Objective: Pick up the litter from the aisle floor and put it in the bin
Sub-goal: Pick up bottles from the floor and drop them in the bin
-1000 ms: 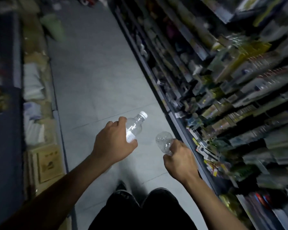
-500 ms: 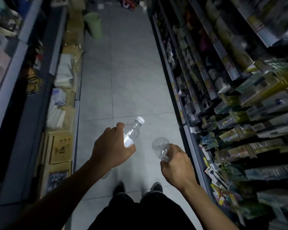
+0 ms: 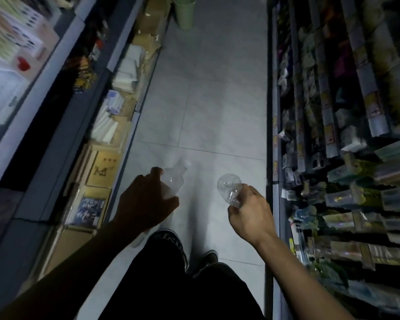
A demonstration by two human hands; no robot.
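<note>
A capped bottle [image 3: 174, 181] is gripped in the left hand [image 3: 146, 204], a crumpled bottle [image 3: 229, 189] in the right hand [image 3: 249, 215], so picking up appears done. The floor [image 3: 206, 100] ahead shows no further litter. The green bin [image 3: 184, 11], well ahead, is cut off at the top edge.

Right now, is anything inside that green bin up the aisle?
Cannot tell. The green bin stands far up the aisle floor by the left shelves; its top is cut off by the frame, so only its outer wall shows.
</note>
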